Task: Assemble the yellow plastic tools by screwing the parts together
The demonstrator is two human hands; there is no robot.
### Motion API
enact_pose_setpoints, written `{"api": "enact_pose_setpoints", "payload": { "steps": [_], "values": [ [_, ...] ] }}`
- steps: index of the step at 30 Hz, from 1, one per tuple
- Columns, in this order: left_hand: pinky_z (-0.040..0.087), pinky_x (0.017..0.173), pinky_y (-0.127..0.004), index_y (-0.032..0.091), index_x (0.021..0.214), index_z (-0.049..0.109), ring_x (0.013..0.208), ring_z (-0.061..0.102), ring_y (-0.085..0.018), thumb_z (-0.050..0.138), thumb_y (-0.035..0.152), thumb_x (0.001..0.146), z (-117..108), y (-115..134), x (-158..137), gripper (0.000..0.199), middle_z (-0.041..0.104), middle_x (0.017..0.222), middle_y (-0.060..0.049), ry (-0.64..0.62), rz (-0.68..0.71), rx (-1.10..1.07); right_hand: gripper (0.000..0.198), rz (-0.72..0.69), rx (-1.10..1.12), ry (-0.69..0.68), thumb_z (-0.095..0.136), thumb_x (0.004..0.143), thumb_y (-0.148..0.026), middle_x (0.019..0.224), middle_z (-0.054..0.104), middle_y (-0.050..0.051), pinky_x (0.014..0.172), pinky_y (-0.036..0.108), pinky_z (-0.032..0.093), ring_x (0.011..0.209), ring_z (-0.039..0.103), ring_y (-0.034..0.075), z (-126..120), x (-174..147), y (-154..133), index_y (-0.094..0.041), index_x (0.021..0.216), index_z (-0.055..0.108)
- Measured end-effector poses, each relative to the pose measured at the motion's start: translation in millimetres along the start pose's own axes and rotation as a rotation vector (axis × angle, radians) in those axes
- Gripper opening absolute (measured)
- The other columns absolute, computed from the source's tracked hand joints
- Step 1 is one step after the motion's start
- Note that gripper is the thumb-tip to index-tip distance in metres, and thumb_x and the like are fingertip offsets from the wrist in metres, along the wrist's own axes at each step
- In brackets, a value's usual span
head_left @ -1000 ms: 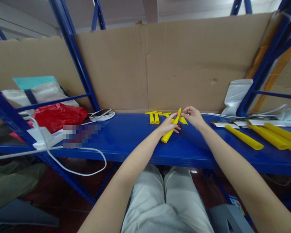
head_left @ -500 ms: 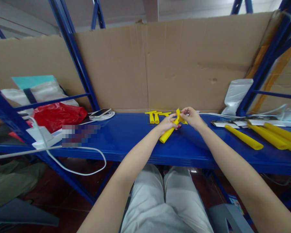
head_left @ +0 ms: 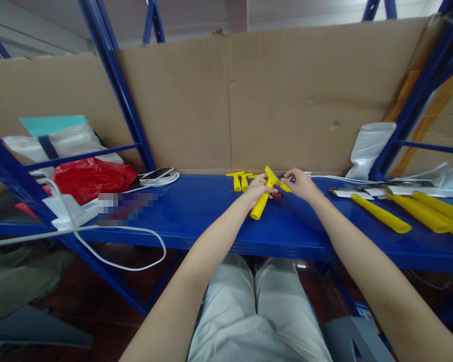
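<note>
My left hand (head_left: 260, 190) is closed around a yellow T-shaped handle (head_left: 261, 205), which is tilted over the blue table with its round grip end toward me and its crossbar away. By the right end of the crossbar is my right hand (head_left: 301, 185), thumb and fingertips drawn together; whatever may be between them is too small to make out. A dark red object (head_left: 277, 195) lies under the crossbar, partly hidden. Just beyond my left hand, two similar yellow T-shaped handles (head_left: 236, 182) rest on the table, and another one is mostly covered by the hand.
Several long yellow handles (head_left: 381, 213) lie at the right of the blue table (head_left: 196, 211). A white plastic bag (head_left: 372, 146) leans by the right post. A phone (head_left: 157, 174), coiled white cable, red bag (head_left: 92, 178) and power strip occupy the left. Cardboard (head_left: 272, 100) stands behind.
The held handle has turned so that its crossbar faces me more and slants down to the right. My right fingers have drawn back slightly from the crossbar's near end.
</note>
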State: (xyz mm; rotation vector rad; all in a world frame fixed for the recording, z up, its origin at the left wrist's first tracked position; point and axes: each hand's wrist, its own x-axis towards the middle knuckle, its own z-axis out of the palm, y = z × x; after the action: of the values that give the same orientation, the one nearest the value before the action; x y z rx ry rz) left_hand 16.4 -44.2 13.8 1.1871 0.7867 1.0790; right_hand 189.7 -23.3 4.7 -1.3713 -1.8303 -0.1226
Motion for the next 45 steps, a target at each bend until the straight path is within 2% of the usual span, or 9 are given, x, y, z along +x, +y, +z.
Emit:
{"api": "enact_pose_setpoints", "payload": {
  "steps": [5,7,13,19,23,27,32,39,45],
  "values": [
    [0.049,0.049,-0.018,0.018,0.131,0.042,0.059,0.063,-0.011,0.057,-0.014,0.060,-3.4,-1.3,4.4,0.079,0.065,0.098,-0.007,0.120,-0.031,0.003,0.026,-0.019,-0.014,-0.470,0.055,0.080,-0.041,0.069,0.065,0.005,0.058,0.027,0.042,0.064,0.058,0.017,-0.5,-6.9,-6.5,-0.020,0.069,0.062],
    [0.049,0.051,-0.019,0.018,0.132,0.042,0.064,0.065,-0.013,0.058,-0.013,0.059,-4.4,-2.1,5.6,0.080,0.064,0.099,-0.008,0.123,-0.036,0.001,0.026,-0.046,-0.032,-0.575,0.056,0.079,-0.043,0.070,0.066,0.004,0.056,0.026,0.041,0.062,0.058,0.017,0.9,-9.0,-7.8,-0.020,0.070,0.064],
    [0.049,0.050,-0.019,0.019,0.134,0.039,0.066,0.066,-0.015,0.058,-0.011,0.058,-5.9,-2.8,8.9,0.084,0.066,0.100,-0.008,0.141,-0.058,0.028,0.028,-0.094,-0.048,-0.539,0.056,0.079,-0.045,0.076,0.069,0.003,0.061,0.027,0.044,0.070,0.061,0.018,1.3,-8.1,-5.5,-0.021,0.076,0.068],
    [0.048,0.049,-0.019,0.016,0.134,0.039,0.062,0.065,-0.013,0.058,-0.012,0.057,-9.3,-2.6,11.8,0.084,0.068,0.097,-0.009,0.161,-0.059,0.011,0.018,-0.022,-0.010,-0.543,0.062,0.075,-0.038,0.070,0.066,0.003,0.057,0.025,0.043,0.065,0.059,0.016,-1.1,-6.8,0.4,-0.020,0.073,0.062],
    [0.049,0.051,-0.020,0.016,0.132,0.042,0.065,0.067,-0.015,0.061,-0.010,0.057,-11.3,-1.9,13.3,0.082,0.068,0.097,-0.010,0.179,-0.032,-0.038,0.018,0.111,0.182,-0.507,0.068,0.069,-0.028,0.062,0.062,-0.001,0.053,0.024,0.042,0.058,0.057,0.014,-6.0,-8.0,6.0,-0.021,0.073,0.052],
    [0.050,0.054,-0.020,0.018,0.128,0.045,0.065,0.066,-0.014,0.058,-0.009,0.058,-13.2,1.5,14.7,0.077,0.067,0.098,-0.008,0.209,0.025,-0.099,0.027,0.231,0.431,-0.531,0.072,0.067,-0.031,0.064,0.064,0.000,0.048,0.023,0.041,0.053,0.057,0.012,-15.4,-9.0,2.6,-0.021,0.077,0.049],
    [0.050,0.059,-0.022,0.019,0.127,0.046,0.070,0.066,-0.014,0.054,-0.009,0.058,-16.7,3.9,16.8,0.076,0.066,0.102,-0.007,0.250,0.089,-0.196,0.033,0.291,0.642,-0.380,0.073,0.067,-0.037,0.059,0.060,-0.002,0.042,0.022,0.035,0.044,0.048,0.008,-22.3,-5.8,-8.8,-0.019,0.085,0.052],
    [0.048,0.056,-0.019,0.021,0.129,0.043,0.073,0.067,-0.014,0.054,-0.008,0.057,-17.9,4.3,17.4,0.078,0.065,0.104,-0.007,0.277,0.078,-0.201,0.037,0.321,0.895,0.028,0.073,0.064,-0.044,0.050,0.040,-0.008,0.039,0.022,0.030,0.038,0.036,0.006,-25.1,2.3,-9.4,-0.022,0.075,0.045],
    [0.046,0.050,-0.018,0.016,0.126,0.046,0.067,0.065,-0.014,0.054,-0.010,0.058,-14.2,3.2,13.3,0.073,0.066,0.095,-0.008,0.265,0.035,-0.132,0.036,0.376,0.894,0.354,0.064,0.070,-0.048,0.059,0.043,-0.006,0.040,0.025,0.031,0.039,0.033,0.007,-35.2,9.6,0.4,-0.025,0.075,0.036]
  ]
}}
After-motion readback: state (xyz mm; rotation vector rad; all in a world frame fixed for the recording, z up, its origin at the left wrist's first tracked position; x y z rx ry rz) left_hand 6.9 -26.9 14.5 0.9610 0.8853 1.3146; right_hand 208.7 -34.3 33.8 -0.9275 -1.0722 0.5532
